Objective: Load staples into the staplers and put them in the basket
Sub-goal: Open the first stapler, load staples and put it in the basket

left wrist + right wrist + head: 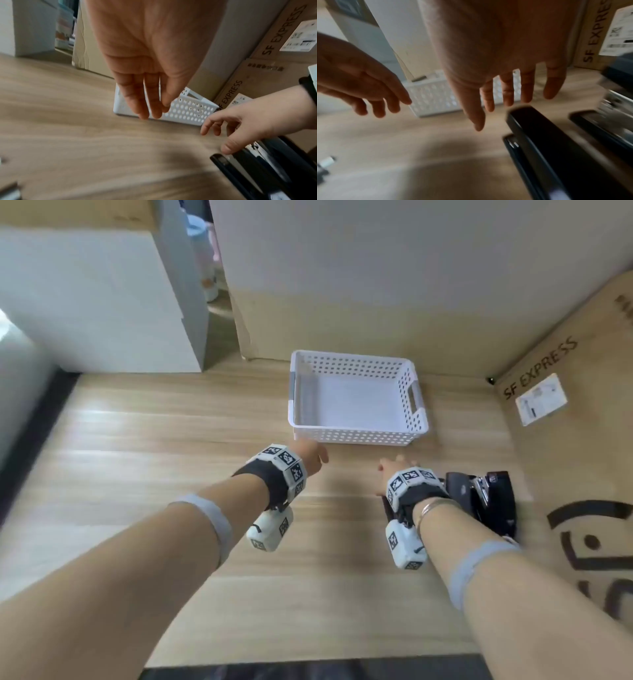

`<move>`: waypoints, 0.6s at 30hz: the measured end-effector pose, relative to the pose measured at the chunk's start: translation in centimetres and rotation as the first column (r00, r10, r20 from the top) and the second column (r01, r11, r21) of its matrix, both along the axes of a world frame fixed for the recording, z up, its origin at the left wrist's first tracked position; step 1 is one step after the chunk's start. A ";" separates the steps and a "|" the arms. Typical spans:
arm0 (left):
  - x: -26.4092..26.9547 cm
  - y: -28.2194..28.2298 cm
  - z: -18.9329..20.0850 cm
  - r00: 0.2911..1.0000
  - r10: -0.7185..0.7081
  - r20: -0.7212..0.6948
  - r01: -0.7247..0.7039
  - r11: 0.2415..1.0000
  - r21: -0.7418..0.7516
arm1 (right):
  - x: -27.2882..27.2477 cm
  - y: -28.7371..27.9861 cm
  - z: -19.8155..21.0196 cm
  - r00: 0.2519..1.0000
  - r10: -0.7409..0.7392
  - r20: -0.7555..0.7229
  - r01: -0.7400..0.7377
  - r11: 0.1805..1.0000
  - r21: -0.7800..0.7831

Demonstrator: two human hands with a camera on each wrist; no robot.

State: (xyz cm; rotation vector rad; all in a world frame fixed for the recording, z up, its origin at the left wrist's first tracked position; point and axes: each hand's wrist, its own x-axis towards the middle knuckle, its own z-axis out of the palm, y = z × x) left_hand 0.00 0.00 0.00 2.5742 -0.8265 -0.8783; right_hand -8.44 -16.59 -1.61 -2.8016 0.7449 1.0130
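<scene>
"SF EXPRESS" is printed in dark letters on the cardboard box [579,419] standing to the right of the white basket [356,436], running up along the box's edge. A white shipping label [541,398] is stuck just beside that lettering, its print too small to read. The left wrist view shows the same words on a second box [267,75] below the first.

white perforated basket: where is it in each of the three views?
Head: the white perforated plastic basket sits upper centre on the wooden table, empty.
Left wrist: centre, its near wall partly behind the left hand's fingers.
Right wrist: centre, blurred, behind the right hand's fingers.
Shared landmark: the brown SF EXPRESS cardboard box, right of the basket.
</scene>
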 end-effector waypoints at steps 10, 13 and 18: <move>0.0 -0.1 -2.9 0.989 -0.116 -0.094 0.117 0.993 0.005 | 0.5 1.3 -0.2 0.994 0.062 0.092 -0.071 0.993 0.096; 0.6 0.5 -3.3 0.993 -0.083 -0.086 0.084 0.996 0.005 | 2.2 3.4 0.3 0.963 0.185 0.196 -0.218 0.963 0.160; 1.3 1.7 -4.6 0.997 -0.067 -0.040 0.069 0.995 0.069 | 4.0 6.3 0.6 0.920 0.233 0.315 -0.324 0.904 0.279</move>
